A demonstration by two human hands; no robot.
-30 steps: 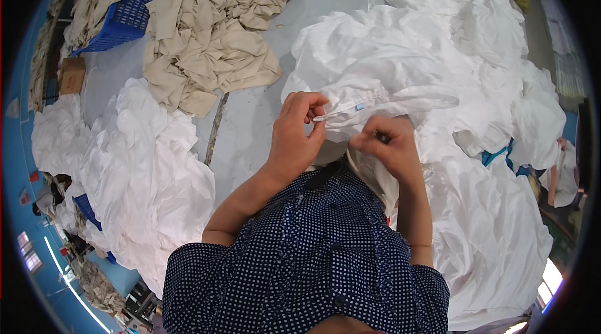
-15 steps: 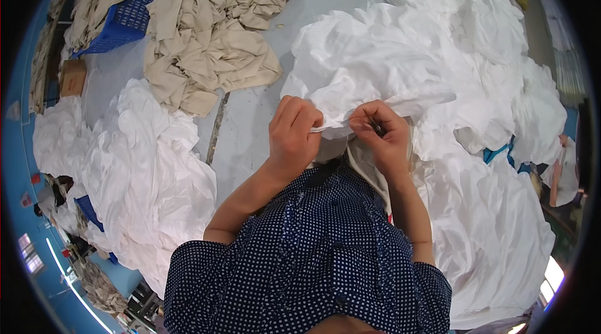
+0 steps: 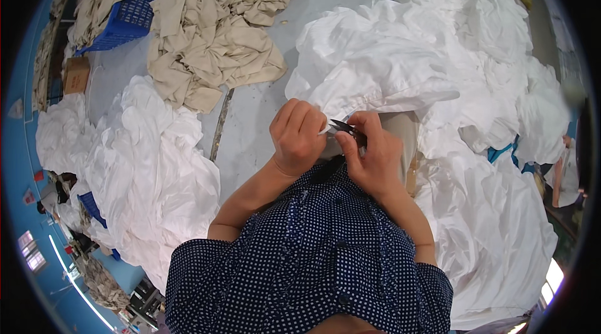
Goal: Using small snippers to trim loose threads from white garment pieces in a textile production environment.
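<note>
My left hand [image 3: 297, 138] is closed, pinching the edge of a white cloth [image 3: 369, 52] in front of my waist. The rest of that cloth spreads away from me and meets the heap at the right. In my right hand [image 3: 379, 154] are small dark thread snips [image 3: 342, 127], gripped between thumb and fingers. Their pointed blades face left, close to the cloth edge by my left fingertips. Whether the blades touch the cloth, I cannot tell.
Heaped white cloth [image 3: 488, 209] lies along my right side, and another white pile [image 3: 150, 177] is at the left. Beige cloth [image 3: 213, 27] lies ahead on the grey floor [image 3: 250, 115]. Farther left stand a blue basket [image 3: 128, 18] and a cardboard box [image 3: 76, 75]. Another person [image 3: 566, 171] shows at the far right.
My right hand has moved slightly left and down, toward my left hand. The snips, mostly hidden in the palm before, now show their blades near the cloth edge.
</note>
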